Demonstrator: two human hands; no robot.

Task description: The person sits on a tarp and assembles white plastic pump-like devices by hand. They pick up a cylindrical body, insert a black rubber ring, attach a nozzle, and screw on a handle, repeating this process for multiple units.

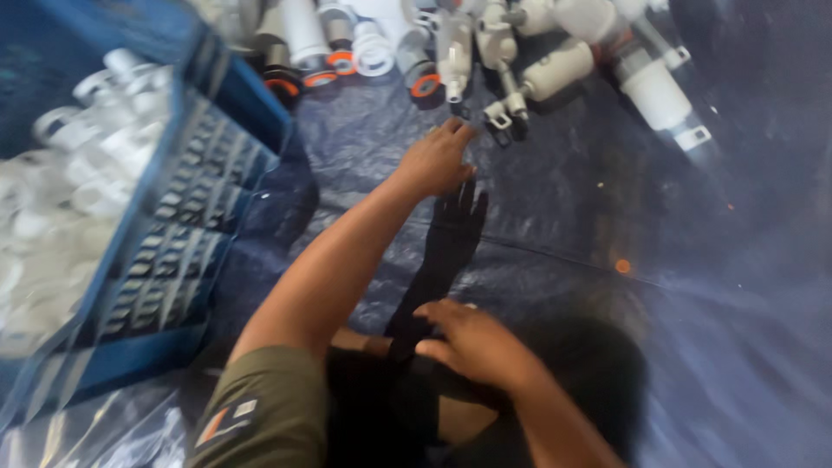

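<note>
The left hand (436, 161) is stretched forward, fingers loosely extended and holding nothing, its fingertips just short of the pile of white plastic fittings (485, 48). The right hand (477, 342) lies low near the person's lap, fingers curled down onto something dark; whether it grips anything I cannot tell, as the frame is blurred.

In the head view, taking the pile as the landmark: it lies at the top of the blue tarpaulin (607, 225), with the left hand directly below it. The nearest piece is a small white valve-like fitting (507, 108) at the pile's lower edge, just beyond the fingertips. Left of the pile stands a blue plastic crate (186, 225) heaped with more white parts.

The fittings look like rigid moulded plastic, probably light and smooth, some with orange rings (425, 85). A pinch around the barrel seems safer than the thin projecting tabs.
</note>
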